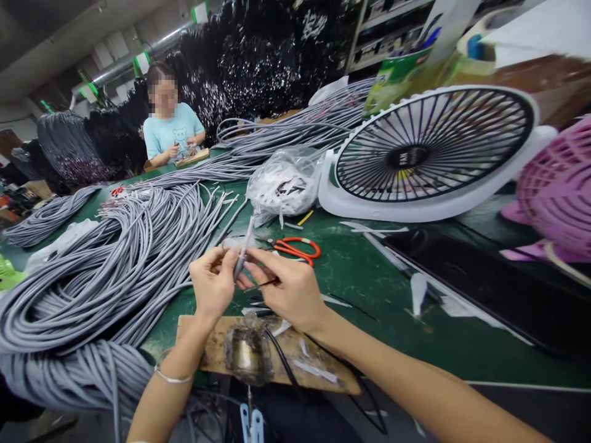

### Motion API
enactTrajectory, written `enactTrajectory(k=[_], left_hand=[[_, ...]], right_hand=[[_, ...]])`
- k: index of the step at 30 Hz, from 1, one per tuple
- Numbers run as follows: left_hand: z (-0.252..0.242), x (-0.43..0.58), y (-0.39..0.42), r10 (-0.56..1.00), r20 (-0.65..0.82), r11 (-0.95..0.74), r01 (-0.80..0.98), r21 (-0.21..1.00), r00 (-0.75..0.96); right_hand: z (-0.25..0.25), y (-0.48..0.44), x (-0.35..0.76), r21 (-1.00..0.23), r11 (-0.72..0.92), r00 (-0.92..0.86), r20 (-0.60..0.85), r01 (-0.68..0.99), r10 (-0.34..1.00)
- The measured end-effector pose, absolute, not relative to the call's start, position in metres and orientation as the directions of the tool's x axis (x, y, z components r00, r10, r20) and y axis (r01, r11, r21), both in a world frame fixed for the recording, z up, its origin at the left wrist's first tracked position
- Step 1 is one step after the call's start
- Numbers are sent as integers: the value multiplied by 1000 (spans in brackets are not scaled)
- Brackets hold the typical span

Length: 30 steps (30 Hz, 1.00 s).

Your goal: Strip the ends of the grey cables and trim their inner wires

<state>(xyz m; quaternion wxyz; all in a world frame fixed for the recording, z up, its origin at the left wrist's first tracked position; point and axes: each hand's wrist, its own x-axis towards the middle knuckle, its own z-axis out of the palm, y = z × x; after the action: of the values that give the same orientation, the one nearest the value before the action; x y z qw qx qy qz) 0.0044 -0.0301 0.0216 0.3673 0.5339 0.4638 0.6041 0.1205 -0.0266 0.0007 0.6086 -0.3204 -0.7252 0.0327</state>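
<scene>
In the middle of the head view, my left hand pinches a grey cable between thumb and fingers. Its pale, stripped-looking end points up. My right hand is closed close beside it, fingertips at the cable. A thin black strip sticks out between the right fingers; whether it is a wire or a tool I cannot tell. Just beyond the hands lie red-handled scissors. Below them, a wooden board carries a round metal device with a grimy rim.
Coiled grey cables heap up on the left. A plastic bag of white pieces, a white fan and a pink fan stand beyond. A black flat panel lies right. Across the green table sits a co-worker.
</scene>
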Motion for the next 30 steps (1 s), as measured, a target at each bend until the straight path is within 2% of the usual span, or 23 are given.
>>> enactTrajectory(k=[4, 11, 18, 21, 23, 24, 26, 28, 30], left_hand=[[18, 4, -29, 929, 329, -314, 108, 943, -169], [18, -2, -16, 934, 193, -212, -32, 977, -301], [21, -1, -12, 939, 148, -213, -187, 959, -309], [17, 1, -13, 940, 187, -242, -171, 955, -287], [13, 2, -15, 942, 216, -251, -110, 962, -256], [11, 3, -15, 938, 235, -258, -59, 964, -255], [10, 2, -17, 904, 318, -300, 106, 948, -287], [9, 1, -18, 821, 472, -366, 339, 867, -320], [9, -1, -18, 712, 636, -419, 547, 724, -297]], right_hand=[[-3, -22, 120, -342, 805, -125, 884, 484, 450], [0, -27, 123, -421, 780, -173, 820, 463, 545], [4, -16, 135, -614, 691, -184, 682, 382, 708], [10, -8, 149, -759, 556, 20, 597, 340, 802], [15, -8, 154, -793, 554, 107, 592, 253, 798], [16, -10, 154, -769, 595, 97, 627, 232, 773], [18, -15, 152, -639, 712, 10, 746, 291, 666], [17, -20, 148, -434, 777, -106, 840, 456, 532], [13, -24, 144, -218, 773, -198, 893, 596, 404]])
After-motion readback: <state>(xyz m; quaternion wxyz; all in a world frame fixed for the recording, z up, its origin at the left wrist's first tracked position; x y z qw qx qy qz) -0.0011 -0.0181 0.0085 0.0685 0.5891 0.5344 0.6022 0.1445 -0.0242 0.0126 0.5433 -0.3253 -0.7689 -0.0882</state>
